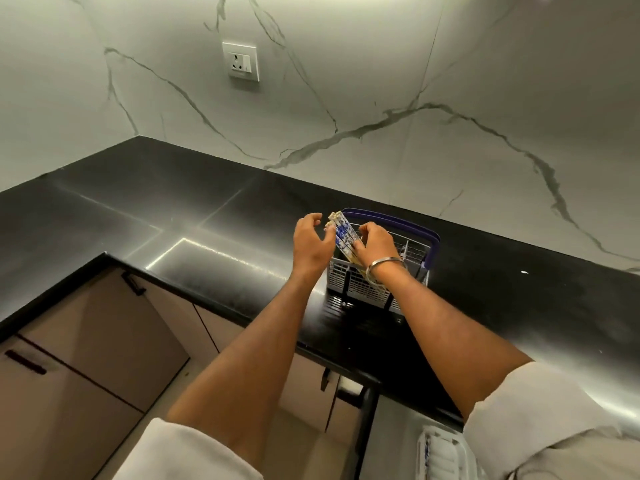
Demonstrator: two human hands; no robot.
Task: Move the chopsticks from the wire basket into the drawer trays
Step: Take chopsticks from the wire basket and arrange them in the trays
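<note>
A grey wire basket (356, 284) with a blue handle stands on the black counter. A bundle of pale chopsticks (341, 233) with blue patterned tops sticks up out of its left side. My right hand (375, 244), with a metal bangle on the wrist, grips the bundle from the right. My left hand (311, 242) is just left of the chopsticks with fingers curved and spread; its fingertips are at the bundle's top, and whether they touch is unclear. A white tray (440, 452) with blue-marked chopsticks shows at the bottom edge, partly cut off.
The black counter (173, 209) runs in an L along a marble wall with a white socket (241, 65). Beige cabinet doors with dark handles (26, 362) sit below at left. The counter's front edge runs between my forearms.
</note>
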